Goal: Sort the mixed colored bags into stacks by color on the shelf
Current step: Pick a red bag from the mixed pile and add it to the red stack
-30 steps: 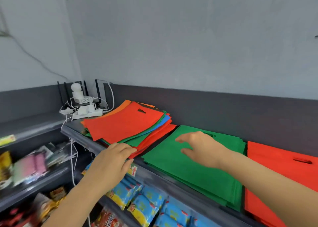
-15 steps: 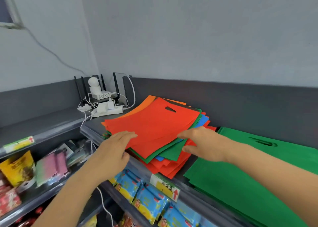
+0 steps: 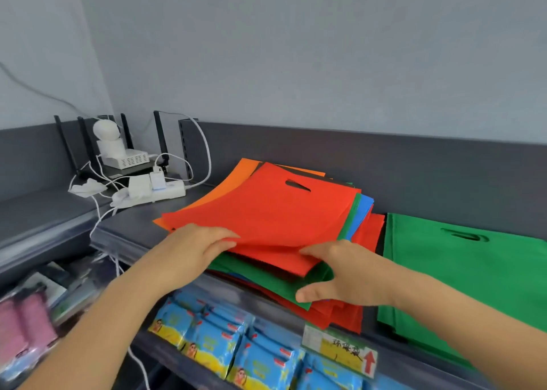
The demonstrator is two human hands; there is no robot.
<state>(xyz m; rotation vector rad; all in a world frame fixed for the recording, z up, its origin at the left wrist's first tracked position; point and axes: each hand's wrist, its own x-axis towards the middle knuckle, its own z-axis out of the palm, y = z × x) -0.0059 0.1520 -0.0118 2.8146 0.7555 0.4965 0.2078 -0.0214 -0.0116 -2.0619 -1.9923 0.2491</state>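
Red non-woven cloth, thin, matte and limp, makes up the top bag (image 3: 266, 212) of the mixed pile (image 3: 340, 315) in the middle of the frame, a flat rectangular sheet with a slot-shaped handle hole cut near its far edge. Sorting looks partly done. At the right of the frame a green stack (image 3: 473, 271) of one colour already lies squared up on the shelf (image 3: 124, 229), just beside the pile. The pile itself is still mixed: an orange bag (image 3: 236, 173) peeks out at the back, a blue bag (image 3: 362, 212) and a green bag (image 3: 281, 283) fan out under the red one, and more red layers hang over the shelf's front lip. The left hand (image 3: 192, 250) grips the near left edge of the top bag, fingers laid over the cloth where it buckles upward; its thumb is hidden. The right hand (image 3: 346, 277) is spread and relaxed, fingertips at the bag's near right corner and thumb resting on the green bag below, grasping nothing that I can see. By my reading the top bag is being peeled free, and most of the pile remains to be sorted. The sheets look slippery against each other and likely to drag neighbours along. A white power strip (image 3: 157, 192) with tangled cables sits at the upper left, and glossy blue snack packets (image 3: 222, 339) fill the rack below.
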